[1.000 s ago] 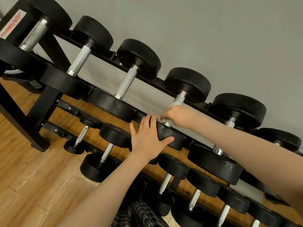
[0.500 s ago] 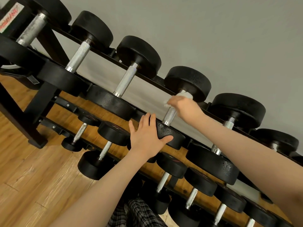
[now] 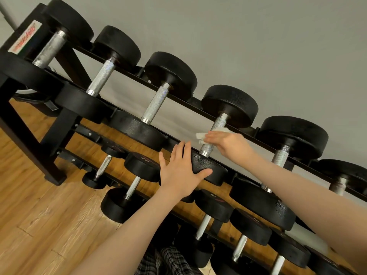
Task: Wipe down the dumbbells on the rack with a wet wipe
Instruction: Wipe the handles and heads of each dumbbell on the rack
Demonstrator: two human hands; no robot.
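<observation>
**Wipe on the handle of the fourth dumbbell, top tier**

We see the dumbbell (image 3: 223,135) lying across the top tier of the rack (image 3: 59,135), its long axis running from the near head at lower left up to the far head by the wall at upper right. Our right hand (image 3: 228,143) has its grip curled round the knurled handle with the wet wipe (image 3: 202,135) pinched against the steel; a white corner sticks out to the left. Our left hand (image 3: 180,171) lies flat, fingers straight, pressing the near head, thumb spread along its edge.

We count seven dumbbells on the top tier, all lying the same way; the leftmost and rightmost are cut by the frame. On the lower tier we count about seven smaller ones, though our arms hide some and the bottom edge crops others. The red marks on the lower heads are too blurred to read. Below lies a wooden floor (image 3: 39,225).
</observation>
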